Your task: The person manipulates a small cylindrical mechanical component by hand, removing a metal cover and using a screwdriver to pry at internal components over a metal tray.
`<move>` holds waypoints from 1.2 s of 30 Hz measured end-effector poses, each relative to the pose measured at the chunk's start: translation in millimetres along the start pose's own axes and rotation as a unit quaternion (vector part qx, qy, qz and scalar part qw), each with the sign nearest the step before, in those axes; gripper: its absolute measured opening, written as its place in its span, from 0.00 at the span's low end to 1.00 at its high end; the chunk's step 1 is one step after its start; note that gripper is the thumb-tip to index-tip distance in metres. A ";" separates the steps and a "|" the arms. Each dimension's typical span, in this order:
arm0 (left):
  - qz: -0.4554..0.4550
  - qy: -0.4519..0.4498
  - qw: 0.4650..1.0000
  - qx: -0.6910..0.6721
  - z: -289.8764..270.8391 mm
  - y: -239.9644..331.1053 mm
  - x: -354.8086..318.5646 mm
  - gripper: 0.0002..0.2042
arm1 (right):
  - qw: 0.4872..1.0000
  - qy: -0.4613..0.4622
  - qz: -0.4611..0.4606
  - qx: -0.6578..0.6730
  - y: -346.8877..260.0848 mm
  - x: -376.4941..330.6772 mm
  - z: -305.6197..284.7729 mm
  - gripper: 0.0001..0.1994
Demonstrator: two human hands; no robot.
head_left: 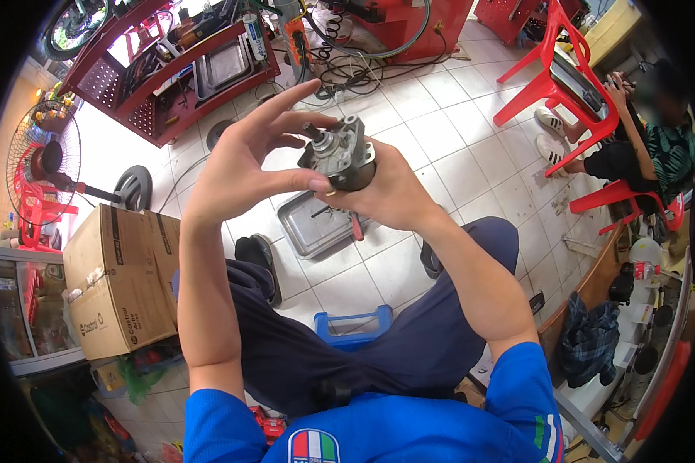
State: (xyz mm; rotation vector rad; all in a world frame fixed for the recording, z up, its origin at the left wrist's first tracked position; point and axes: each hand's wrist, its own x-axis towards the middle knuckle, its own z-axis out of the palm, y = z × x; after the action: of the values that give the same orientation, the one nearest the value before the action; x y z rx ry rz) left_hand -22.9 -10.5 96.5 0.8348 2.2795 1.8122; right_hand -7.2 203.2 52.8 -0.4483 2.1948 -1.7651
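Observation:
Up in front of me is a small metal motor (337, 152) with a squarish grey end plate, a dark round body and a short shaft pointing up and to the left. My right hand (394, 185) is wrapped round the body from below and the right. On the other side, my left hand (243, 158) has its thumb against the plate's lower corner and a finger at its upper edge, while the index finger stretches out past it. Lower down, on the tiled floor, a metal tray (310, 224) holds a red-handled tool (356, 227) and small dark pieces.
A blue plastic stool or frame (353, 327) stands between my legs. To the left are a cardboard box (123, 282) and a fan (50, 158). A red tool cart (150, 96) is ahead, with cables (347, 86) beside it. Another person (656, 139) sits near red chairs (567, 77) at right.

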 end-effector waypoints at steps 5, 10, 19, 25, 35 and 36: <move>-0.018 0.039 0.998 0.046 10.3 2.2 -0.5 0.45 | 0.998 0.031 -0.045 -0.007 5.7 -0.3 4.0 0.23; -0.059 0.037 0.991 0.111 15.7 17.6 -2.8 0.41 | 0.999 0.040 -0.011 -0.015 7.8 1.4 4.1 0.25; -0.004 -0.040 0.998 0.046 3.9 8.6 -6.6 0.44 | 0.999 -0.004 -0.028 0.025 11.1 1.8 5.5 0.25; 0.000 -0.021 1.000 0.016 8.6 12.5 -7.9 0.45 | 0.990 0.029 -0.141 0.004 20.7 5.8 7.6 0.25; -0.005 -0.041 0.995 0.086 6.5 19.7 -13.5 0.45 | 0.998 -0.023 -0.052 -0.040 -0.2 -6.4 2.0 0.27; -0.002 -0.041 0.995 0.093 6.6 20.1 -13.8 0.45 | 0.997 -0.024 -0.058 -0.052 0.9 -5.8 1.5 0.27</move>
State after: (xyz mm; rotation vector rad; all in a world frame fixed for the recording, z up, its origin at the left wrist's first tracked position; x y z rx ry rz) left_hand -1.6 -8.6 109.9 0.9115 2.4212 1.5509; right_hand -1.4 204.4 51.8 -0.6472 2.2751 -1.6826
